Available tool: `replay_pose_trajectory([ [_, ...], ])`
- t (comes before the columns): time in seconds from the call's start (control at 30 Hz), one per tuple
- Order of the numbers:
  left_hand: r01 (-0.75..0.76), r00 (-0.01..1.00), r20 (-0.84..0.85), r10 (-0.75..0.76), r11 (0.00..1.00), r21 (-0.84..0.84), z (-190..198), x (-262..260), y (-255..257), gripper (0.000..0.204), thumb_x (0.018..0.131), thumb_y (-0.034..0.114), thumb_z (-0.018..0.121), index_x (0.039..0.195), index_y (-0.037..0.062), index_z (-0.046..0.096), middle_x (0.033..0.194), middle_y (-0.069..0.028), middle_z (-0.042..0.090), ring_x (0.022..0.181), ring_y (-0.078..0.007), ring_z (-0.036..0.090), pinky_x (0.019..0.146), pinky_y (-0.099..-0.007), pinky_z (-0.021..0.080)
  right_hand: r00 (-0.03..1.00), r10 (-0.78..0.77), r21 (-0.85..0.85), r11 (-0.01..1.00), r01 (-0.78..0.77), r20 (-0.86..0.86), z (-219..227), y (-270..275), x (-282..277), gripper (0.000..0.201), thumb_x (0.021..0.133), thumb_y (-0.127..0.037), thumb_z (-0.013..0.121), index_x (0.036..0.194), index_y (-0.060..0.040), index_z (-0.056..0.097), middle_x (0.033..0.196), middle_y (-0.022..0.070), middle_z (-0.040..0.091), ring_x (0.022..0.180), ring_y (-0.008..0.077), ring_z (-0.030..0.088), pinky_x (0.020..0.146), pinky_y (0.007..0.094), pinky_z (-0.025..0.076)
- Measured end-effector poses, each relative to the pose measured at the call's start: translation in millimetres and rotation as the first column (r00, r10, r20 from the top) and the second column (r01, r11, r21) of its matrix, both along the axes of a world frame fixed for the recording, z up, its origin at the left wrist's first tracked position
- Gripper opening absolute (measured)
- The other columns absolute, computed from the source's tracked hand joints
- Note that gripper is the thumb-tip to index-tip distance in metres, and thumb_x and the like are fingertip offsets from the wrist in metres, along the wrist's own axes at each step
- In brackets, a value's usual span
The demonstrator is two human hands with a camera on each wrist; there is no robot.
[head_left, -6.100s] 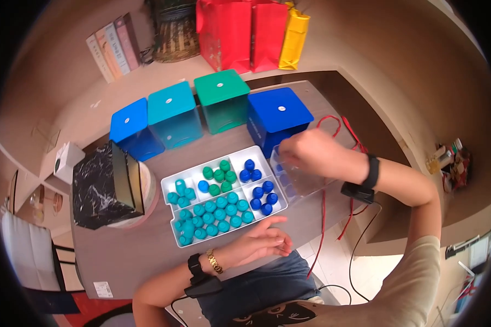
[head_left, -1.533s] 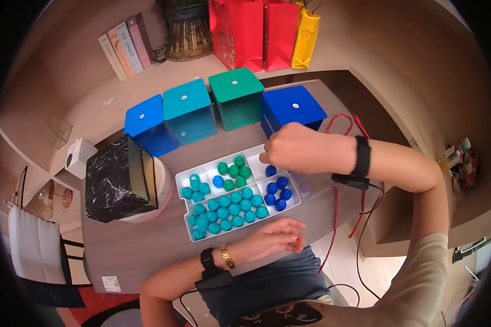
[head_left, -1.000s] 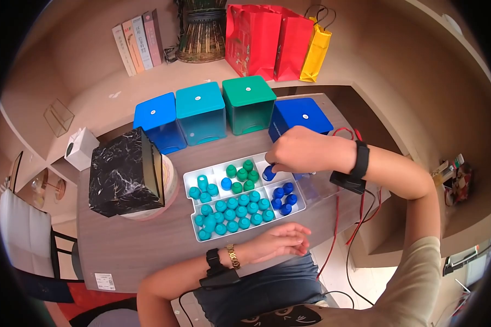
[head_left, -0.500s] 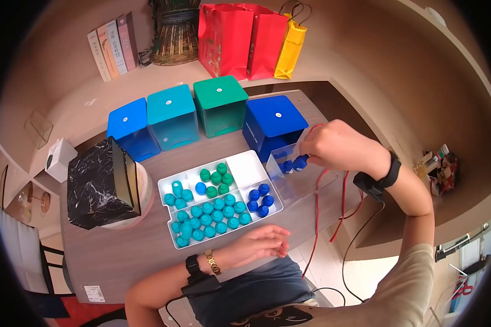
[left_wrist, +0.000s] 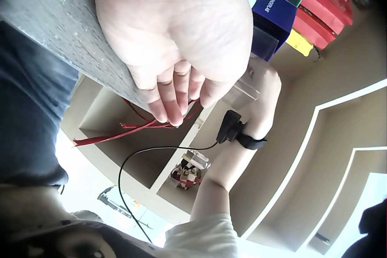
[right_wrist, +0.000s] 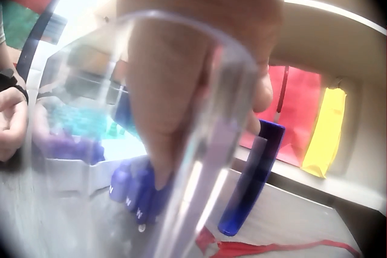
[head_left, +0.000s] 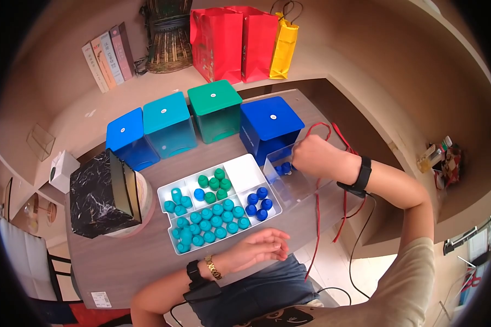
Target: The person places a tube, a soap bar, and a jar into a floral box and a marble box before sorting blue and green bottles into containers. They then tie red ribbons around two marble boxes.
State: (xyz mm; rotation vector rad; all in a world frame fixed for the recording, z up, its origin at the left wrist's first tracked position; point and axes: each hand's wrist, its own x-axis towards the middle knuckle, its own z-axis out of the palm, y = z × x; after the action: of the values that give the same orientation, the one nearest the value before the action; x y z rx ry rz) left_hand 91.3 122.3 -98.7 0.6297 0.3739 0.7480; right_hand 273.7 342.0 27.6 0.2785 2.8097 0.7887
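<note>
My right hand [head_left: 317,155] reaches into a clear plastic box [head_left: 295,191] at the table's right. In the right wrist view its fingers hold the end one of several small blue bottles [right_wrist: 142,191] standing in a row; the thumb is hidden. To the left lies a white divided tray [head_left: 246,173]. Its lower right compartment has several blue bottles [head_left: 262,204], its others teal bottles [head_left: 216,220], green bottles [head_left: 219,173] and one brighter blue bottle [head_left: 199,194]. My left hand [head_left: 256,248] rests palm up by the tray's front edge, fingers loosely bent, holding nothing.
Behind the tray stand boxes with blue [head_left: 124,129], teal [head_left: 166,110], green [head_left: 214,97] and dark blue lids [head_left: 271,115]. A black marbled box [head_left: 101,193] sits at the left. Red ribbons [head_left: 317,218] trail off the right side. Red bags [head_left: 218,46] stand farther back.
Blue bottles have left the tray's upper right compartment. My right hand has carried one rightward to the clear box and now reaches lower into it. My left hand keeps its place.
</note>
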Motion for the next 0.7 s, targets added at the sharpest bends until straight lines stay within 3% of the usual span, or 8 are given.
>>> replay_pose_trajectory([
  [0.37,0.002,1.000,0.009,-0.002,1.000,0.002,3,0,0,0.037,0.107,0.016,0.053,0.140,0.0008,0.047,0.120,-0.0101,0.059,0.115,-0.0184,0.060,0.106,-0.0392,0.049,0.998,-0.015,0.022,1.000,0.014,0.060,-13,-2,-3,0.006,0.073,-0.011,0.069,0.069,-0.0090,0.073,0.071,0.0060,0.068,0.073,0.0225,0.071,0.059,0.0322,0.054],
  [0.43,0.001,1.000,0.005,-0.001,1.000,0.007,2,0,0,0.037,0.107,0.016,0.053,0.140,0.0008,0.046,0.120,-0.0101,0.059,0.115,-0.0184,0.060,0.106,-0.0392,0.049,1.000,0.029,0.034,0.999,-0.029,0.003,-8,-1,-1,0.007,0.073,-0.012,0.070,0.067,-0.0124,0.074,0.067,0.0044,0.069,0.070,0.0218,0.071,0.056,0.0323,0.052],
  [0.7,-0.020,1.000,-0.017,0.020,1.000,-0.010,5,-1,-1,0.042,0.106,0.012,0.051,0.146,0.0007,0.039,0.122,-0.0147,0.060,0.117,-0.0238,0.060,0.106,-0.0418,0.048,0.997,0.068,0.056,0.996,-0.066,-0.031,-15,3,2,0.005,0.070,-0.012,0.072,0.065,-0.0131,0.073,0.066,0.0042,0.069,0.069,0.0209,0.072,0.055,0.0321,0.052],
])
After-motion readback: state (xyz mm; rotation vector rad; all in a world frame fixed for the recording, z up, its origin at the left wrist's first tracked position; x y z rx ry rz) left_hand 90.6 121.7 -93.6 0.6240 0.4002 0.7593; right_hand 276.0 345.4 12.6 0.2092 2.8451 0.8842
